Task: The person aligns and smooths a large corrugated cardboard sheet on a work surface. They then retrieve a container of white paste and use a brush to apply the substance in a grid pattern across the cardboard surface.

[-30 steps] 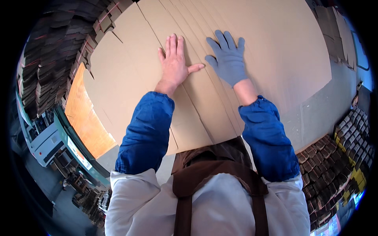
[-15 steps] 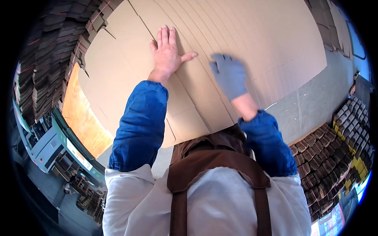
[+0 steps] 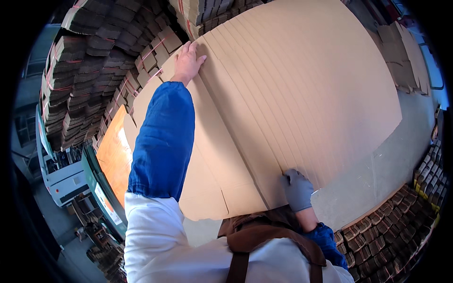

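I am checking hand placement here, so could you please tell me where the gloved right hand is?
In the head view, the gloved right hand presses the near edge of the fanned cardboard sheets, lower right, just above the brown apron.

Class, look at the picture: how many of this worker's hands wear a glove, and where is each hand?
1. The gloved right hand, in grey, grips the near edge of the fanned cardboard sheets. The bare left hand rests on their far edge.
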A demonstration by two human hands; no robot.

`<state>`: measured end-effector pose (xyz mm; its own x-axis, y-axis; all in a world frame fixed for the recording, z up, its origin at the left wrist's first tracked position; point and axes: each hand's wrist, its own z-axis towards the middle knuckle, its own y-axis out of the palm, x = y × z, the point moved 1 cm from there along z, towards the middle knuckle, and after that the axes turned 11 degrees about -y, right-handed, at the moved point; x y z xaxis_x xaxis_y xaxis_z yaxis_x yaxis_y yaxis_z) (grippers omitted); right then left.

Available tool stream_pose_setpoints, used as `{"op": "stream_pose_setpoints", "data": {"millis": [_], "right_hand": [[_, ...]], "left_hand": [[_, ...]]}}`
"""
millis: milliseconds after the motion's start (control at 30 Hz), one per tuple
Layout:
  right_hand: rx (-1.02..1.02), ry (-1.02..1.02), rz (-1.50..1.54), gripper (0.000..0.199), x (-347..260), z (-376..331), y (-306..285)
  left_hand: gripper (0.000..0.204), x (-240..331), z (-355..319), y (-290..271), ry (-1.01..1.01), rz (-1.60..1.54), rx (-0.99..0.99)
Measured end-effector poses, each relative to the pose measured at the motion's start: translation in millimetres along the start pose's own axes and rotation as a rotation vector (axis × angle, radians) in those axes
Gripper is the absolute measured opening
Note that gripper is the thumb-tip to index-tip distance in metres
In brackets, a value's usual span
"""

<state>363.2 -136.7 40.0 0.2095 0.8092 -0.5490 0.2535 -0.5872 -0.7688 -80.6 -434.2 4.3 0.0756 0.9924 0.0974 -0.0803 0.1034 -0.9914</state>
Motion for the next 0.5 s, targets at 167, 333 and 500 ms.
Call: {"op": "stream_pose_setpoints", "data": {"millis": [167, 333, 500], "right_hand": [[0.02, 0.016, 0.086, 0.02, 0.6, 2.0, -1.9], [-0.004, 0.028, 0.063, 0.019, 0.8, -0.3, 2.3], [0.038, 0.011, 0.046, 0.016, 2.0, 0.8, 4.3]], "left_hand": [[0.064, -8.0, 53.8, 8.7, -0.137, 0.071, -0.304], [0.059, -15.1, 72.8, 3.2, -0.16, 0.067, -0.37], [0.059, -12.8, 79.0, 1.6, -0.111, 0.118, -0.326]]}}
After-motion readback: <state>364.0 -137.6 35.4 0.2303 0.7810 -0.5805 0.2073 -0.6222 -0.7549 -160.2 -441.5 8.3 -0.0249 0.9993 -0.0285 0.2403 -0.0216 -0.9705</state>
